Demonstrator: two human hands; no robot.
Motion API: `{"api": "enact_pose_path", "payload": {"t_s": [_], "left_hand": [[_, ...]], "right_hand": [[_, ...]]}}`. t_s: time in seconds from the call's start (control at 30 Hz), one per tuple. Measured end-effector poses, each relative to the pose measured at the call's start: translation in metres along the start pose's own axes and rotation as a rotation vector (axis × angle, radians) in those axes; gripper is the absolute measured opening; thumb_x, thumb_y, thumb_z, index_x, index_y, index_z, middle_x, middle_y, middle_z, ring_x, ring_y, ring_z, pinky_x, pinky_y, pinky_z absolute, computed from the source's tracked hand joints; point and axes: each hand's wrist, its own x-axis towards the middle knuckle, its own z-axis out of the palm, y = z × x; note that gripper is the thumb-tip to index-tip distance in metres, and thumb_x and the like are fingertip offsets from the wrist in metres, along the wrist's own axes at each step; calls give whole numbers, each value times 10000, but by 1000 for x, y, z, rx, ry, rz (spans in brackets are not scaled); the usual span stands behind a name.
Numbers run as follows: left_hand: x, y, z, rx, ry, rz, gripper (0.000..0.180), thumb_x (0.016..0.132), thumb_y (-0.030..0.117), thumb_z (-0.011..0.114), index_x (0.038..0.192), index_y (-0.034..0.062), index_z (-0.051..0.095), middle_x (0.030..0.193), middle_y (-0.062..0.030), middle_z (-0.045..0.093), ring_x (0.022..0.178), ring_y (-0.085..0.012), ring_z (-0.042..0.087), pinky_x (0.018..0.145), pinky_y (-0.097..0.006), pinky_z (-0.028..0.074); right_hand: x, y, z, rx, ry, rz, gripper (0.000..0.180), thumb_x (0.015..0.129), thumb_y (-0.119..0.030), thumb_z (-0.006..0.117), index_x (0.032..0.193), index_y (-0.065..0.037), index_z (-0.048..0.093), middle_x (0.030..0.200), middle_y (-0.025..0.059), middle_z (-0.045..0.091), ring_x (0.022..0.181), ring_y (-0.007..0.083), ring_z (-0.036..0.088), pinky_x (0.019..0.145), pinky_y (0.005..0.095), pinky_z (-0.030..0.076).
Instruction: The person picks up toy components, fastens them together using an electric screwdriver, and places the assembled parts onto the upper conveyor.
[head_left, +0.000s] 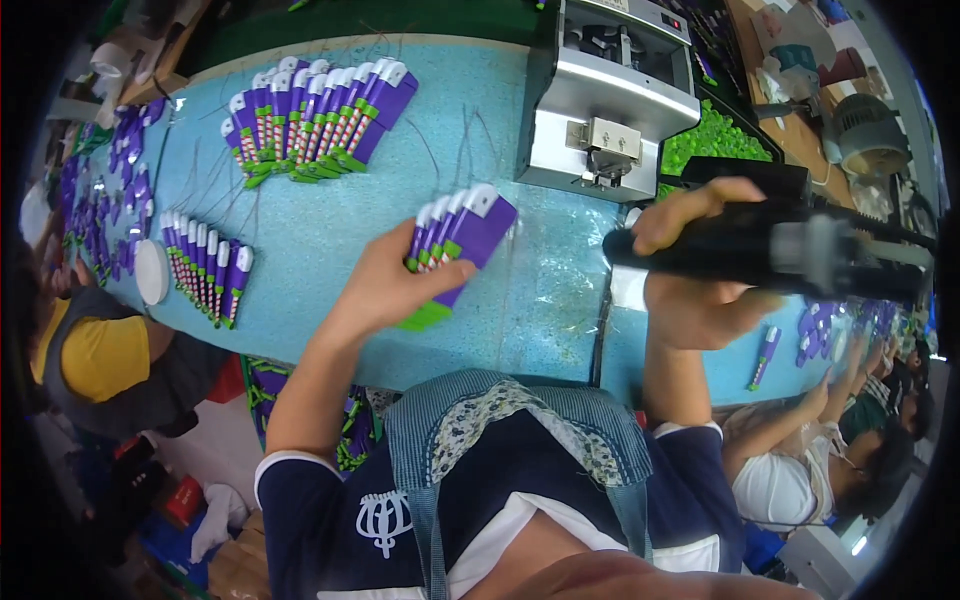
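Purple-white packets [458,240] fanned in left hand [392,290]

The purple card packs [460,235] look like glossy printed cardboard. The desk [500,120] has a smooth light-blue covering with a slight sheen. The black tool [760,248] looks like matt plastic, and the grey machine [610,90] is smooth brushed metal.

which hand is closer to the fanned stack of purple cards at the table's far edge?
Left. The left hand holds a small fan of purple cards just below and right of the far stack. The right hand, gripping a black tool, is well off to the right.
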Motion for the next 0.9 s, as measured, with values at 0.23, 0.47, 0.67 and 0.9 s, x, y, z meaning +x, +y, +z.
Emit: {"api": "enact_pose_path", "payload": {"t_s": [0.23, 0.47, 0.67, 0.9], "left_hand": [[-5, 24, 57, -616, -304, -205, 516, 753, 140, 750, 1188, -3, 512, 988, -35, 610, 851, -98, 585, 743, -243, 488], [0, 35, 70, -669, -330, -189, 572, 765, 151, 739, 1244, -2, 465, 1015, -49, 599, 870, -113, 580, 737, -262, 506], [0, 39, 74, -685, -356, -227, 550, 748, 123, 744, 1211, -22, 485, 1028, -88, 622, 922, -138, 600, 816, -268, 487], [-1, 35, 74, -743, -374, -246, 533, 746, 104, 741, 1206, -8, 497, 1012, -64, 621, 889, -127, 596, 788, -259, 489]], "right_hand": [[69, -1, 4, 22, -201, -261, 913, 770, -827, 283, 1159, -21, 466, 771, 160, 574, 665, 226, 537, 597, 336, 437], [62, -8, 8, 67, -226, -186, 909, 757, -838, 285, 1129, -42, 518, 746, 138, 579, 596, 222, 530, 574, 333, 436], [79, 9, 6, 99, -232, -270, 912, 733, -854, 301, 1069, -38, 533, 724, 149, 593, 586, 230, 566, 546, 332, 462], [44, -17, 22, 147, -97, -93, 867, 749, -831, 341, 1088, -59, 544, 724, 108, 570, 554, 185, 514, 514, 302, 395]]}}
